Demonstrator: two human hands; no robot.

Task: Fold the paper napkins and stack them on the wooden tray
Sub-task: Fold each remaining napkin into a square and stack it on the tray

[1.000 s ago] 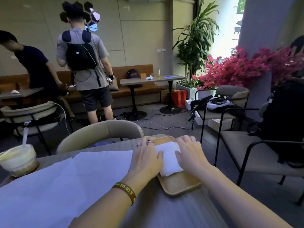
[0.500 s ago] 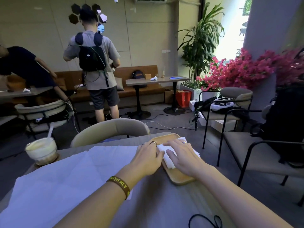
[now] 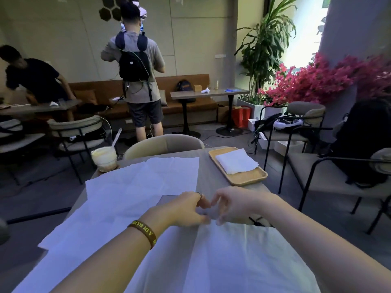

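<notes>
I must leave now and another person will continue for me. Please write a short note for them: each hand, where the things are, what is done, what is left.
Left hand and right hand: both pinch the far edge of the near napkin, fingertips almost meeting.
Things: a folded napkin, perhaps several layers, lies on the wooden tray at the far right. Unfolded napkins lie spread flat and overlapping on the left.
Done: at least one napkin folded and placed on the tray.
Left: fold the near napkin, stack it on the folded one, then do the spread ones.
</notes>
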